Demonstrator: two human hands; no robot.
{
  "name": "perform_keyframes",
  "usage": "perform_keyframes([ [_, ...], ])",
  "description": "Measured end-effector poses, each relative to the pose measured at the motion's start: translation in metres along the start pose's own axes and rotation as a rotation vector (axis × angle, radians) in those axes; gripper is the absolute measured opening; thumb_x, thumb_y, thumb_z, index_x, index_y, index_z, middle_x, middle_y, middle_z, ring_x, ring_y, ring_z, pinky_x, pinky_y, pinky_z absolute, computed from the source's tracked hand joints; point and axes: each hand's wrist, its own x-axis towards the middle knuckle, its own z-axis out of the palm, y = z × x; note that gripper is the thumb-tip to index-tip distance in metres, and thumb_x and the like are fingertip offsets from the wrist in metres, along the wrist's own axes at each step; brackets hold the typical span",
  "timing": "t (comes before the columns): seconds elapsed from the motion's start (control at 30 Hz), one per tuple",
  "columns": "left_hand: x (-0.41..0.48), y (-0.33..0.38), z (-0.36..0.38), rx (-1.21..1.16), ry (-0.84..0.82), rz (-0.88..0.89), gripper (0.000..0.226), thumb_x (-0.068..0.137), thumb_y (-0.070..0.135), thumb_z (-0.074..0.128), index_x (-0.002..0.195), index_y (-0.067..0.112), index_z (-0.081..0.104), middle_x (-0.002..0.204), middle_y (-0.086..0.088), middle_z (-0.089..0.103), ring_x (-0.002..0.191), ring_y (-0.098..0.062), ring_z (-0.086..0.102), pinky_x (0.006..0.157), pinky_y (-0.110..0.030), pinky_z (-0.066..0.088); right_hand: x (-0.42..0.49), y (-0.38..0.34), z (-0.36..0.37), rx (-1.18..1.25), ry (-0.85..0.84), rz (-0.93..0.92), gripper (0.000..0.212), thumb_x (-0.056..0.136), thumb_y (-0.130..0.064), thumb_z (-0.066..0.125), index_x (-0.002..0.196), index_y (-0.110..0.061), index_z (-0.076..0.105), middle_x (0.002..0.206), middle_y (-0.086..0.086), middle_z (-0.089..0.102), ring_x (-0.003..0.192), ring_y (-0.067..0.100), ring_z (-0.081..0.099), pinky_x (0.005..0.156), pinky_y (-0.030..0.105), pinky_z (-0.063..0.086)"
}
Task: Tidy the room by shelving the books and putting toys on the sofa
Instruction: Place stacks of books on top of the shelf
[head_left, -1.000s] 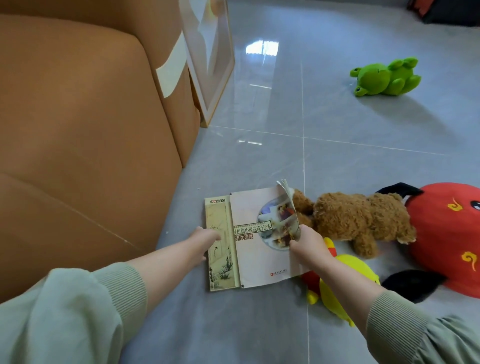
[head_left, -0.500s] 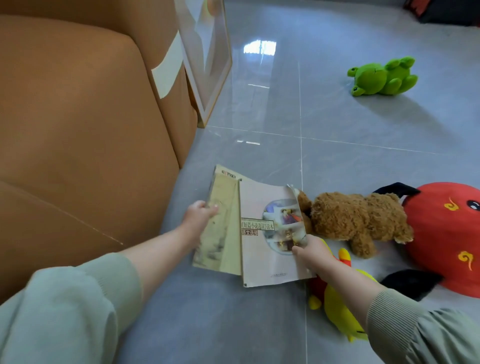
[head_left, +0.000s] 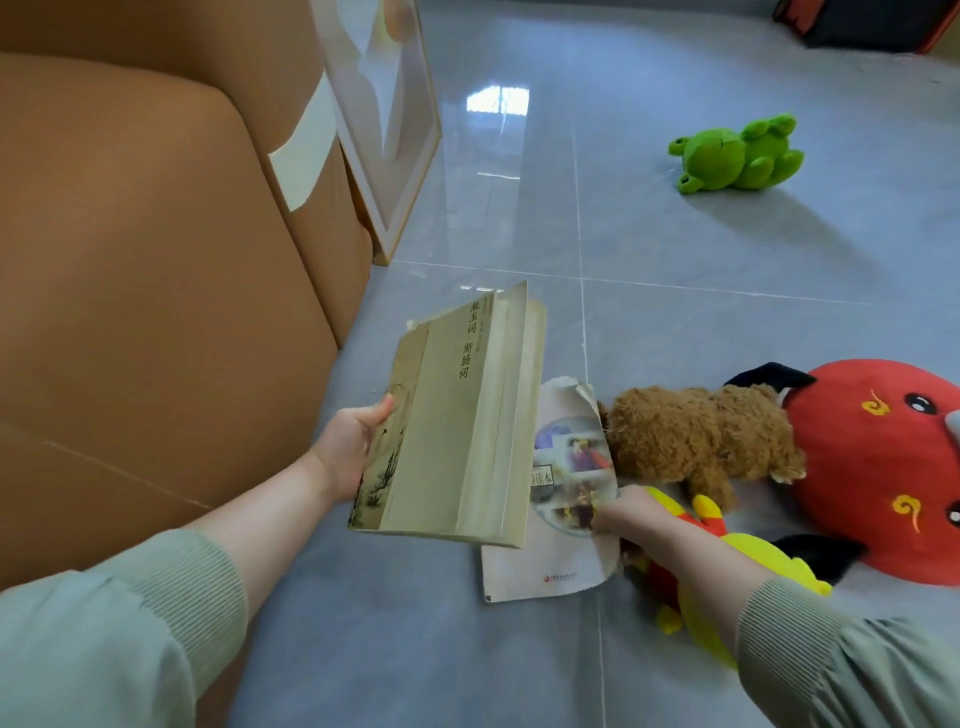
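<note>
Left hand (head_left: 347, 448) is clamped round an olive book (head_left: 457, 426), held tilted clear of the floor (head_left: 701, 322); a white book (head_left: 550, 571) below is pinched by the right hand (head_left: 631, 514), likely for stacking.

left hand (head_left: 348, 452): arm extended, gripping tan book (head_left: 447, 415), thumb on cover | right hand (head_left: 631, 514): lower, pinching white book (head_left: 545, 571)

Floor tiles (head_left: 675, 249) glossy, reflective. Sofa (head_left: 156, 286) smooth matt leather-like. Book (head_left: 457, 415) yellowed matt paper. Teddy bear (head_left: 696, 436) curly plush.
</note>
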Motion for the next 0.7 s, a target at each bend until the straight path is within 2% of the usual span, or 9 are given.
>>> perform_keyframes([
  [0.13, 0.001, -0.003, 0.010, 0.010, -0.036, 0.011, 0.035, 0.078, 0.032, 0.054, 0.088, 0.007, 0.077, 0.085, -0.009, 0.073, 0.071, -0.023, 0.071, 0.064, -0.032, 0.059, 0.004, -0.006, 0.010, -0.028, -0.010, 0.009, 0.015, 0.078, -0.001, 0.057, 0.093, -0.004, 0.058, 0.090, 0.015, 0.061, 0.084, 0.030, 0.062, 0.062, 0.033, 0.050],
  [0.23, 0.000, 0.003, 0.013, 0.042, -0.081, 0.005, 0.035, 0.066, 0.031, 0.062, 0.080, 0.003, 0.076, 0.075, -0.013, 0.072, 0.062, -0.024, 0.070, 0.054, -0.030, 0.058, 0.006, 0.001, 0.022, 0.109, -0.121, 0.056, 0.017, 0.083, 0.003, 0.052, 0.098, -0.005, 0.056, 0.081, 0.014, 0.059, 0.074, 0.027, 0.062, 0.060, 0.032, 0.051],
  [0.3, 0.004, -0.001, 0.005, 0.057, -0.030, -0.011, 0.030, 0.074, 0.028, 0.059, 0.070, 0.003, 0.075, 0.067, -0.012, 0.071, 0.054, -0.023, 0.068, 0.046, -0.027, 0.054, 0.006, 0.006, 0.030, 0.240, -0.241, 0.104, 0.019, 0.088, 0.005, 0.049, 0.102, -0.005, 0.057, 0.081, 0.012, 0.060, 0.072, 0.022, 0.060, 0.065, 0.032, 0.050],
  [0.37, 0.010, -0.013, -0.012, 0.056, 0.077, -0.072, 0.045, 0.096, 0.032, 0.042, 0.082, 0.004, 0.074, 0.074, -0.012, 0.072, 0.061, -0.024, 0.070, 0.052, -0.030, 0.057, 0.007, 0.009, 0.035, 0.364, -0.340, 0.123, 0.019, 0.092, 0.004, 0.047, 0.101, -0.008, 0.058, 0.086, 0.009, 0.063, 0.076, 0.020, 0.061, 0.068, 0.030, 0.050],
  [0.43, 0.012, -0.030, -0.027, 0.124, 0.189, -0.122, 0.039, 0.101, 0.031, 0.036, 0.105, 0.006, 0.065, 0.086, -0.015, 0.072, 0.070, -0.027, 0.071, 0.066, -0.038, 0.058, 0.009, 0.010, 0.039, 0.444, -0.417, 0.121, 0.022, 0.095, 0.001, 0.043, 0.101, -0.012, 0.060, 0.093, 0.007, 0.066, 0.083, 0.019, 0.064, 0.070, 0.029, 0.051],
  [0.5, 0.017, -0.048, -0.044, 0.349, 0.319, -0.116, 0.028, 0.101, 0.023, 0.040, 0.118, 0.005, 0.054, 0.103, -0.020, 0.067, 0.085, -0.032, 0.067, 0.083, -0.048, 0.053, 0.010, 0.010, 0.042, 0.468, -0.438, 0.127, 0.022, 0.096, -0.003, 0.043, 0.106, -0.013, 0.060, 0.099, 0.007, 0.068, 0.089, 0.020, 0.065, 0.073, 0.030, 0.052],
  [0.57, 0.028, -0.062, -0.059, 0.641, 0.407, -0.093, 0.025, 0.099, 0.021, 0.047, 0.118, 0.005, 0.051, 0.118, -0.021, 0.060, 0.103, -0.035, 0.060, 0.096, -0.054, 0.045, 0.012, 0.014, 0.044, 0.474, -0.425, 0.142, 0.019, 0.098, -0.013, 0.046, 0.110, -0.011, 0.060, 0.102, 0.008, 0.071, 0.091, 0.021, 0.066, 0.073, 0.031, 0.054],
  [0.63, 0.033, -0.071, -0.058, 0.738, 0.443, -0.096, 0.032, 0.098, 0.027, 0.050, 0.122, 0.005, 0.050, 0.123, -0.020, 0.057, 0.112, -0.036, 0.055, 0.099, -0.049, 0.043, 0.012, 0.018, 0.046, 0.510, -0.418, 0.145, 0.030, 0.101, -0.029, 0.043, 0.114, -0.009, 0.060, 0.105, 0.010, 0.071, 0.096, 0.024, 0.067, 0.075, 0.035, 0.054],
  [0.7, 0.034, -0.076, -0.049, 0.754, 0.492, -0.077, 0.036, 0.098, 0.028, 0.047, 0.124, 0.002, 0.049, 0.116, -0.017, 0.057, 0.109, -0.033, 0.055, 0.095, -0.040, 0.043, 0.014, 0.021, 0.047, 0.559, -0.428, 0.125, 0.043, 0.102, -0.040, 0.035, 0.115, -0.008, 0.061, 0.109, 0.013, 0.070, 0.101, 0.028, 0.066, 0.079, 0.039, 0.055],
])
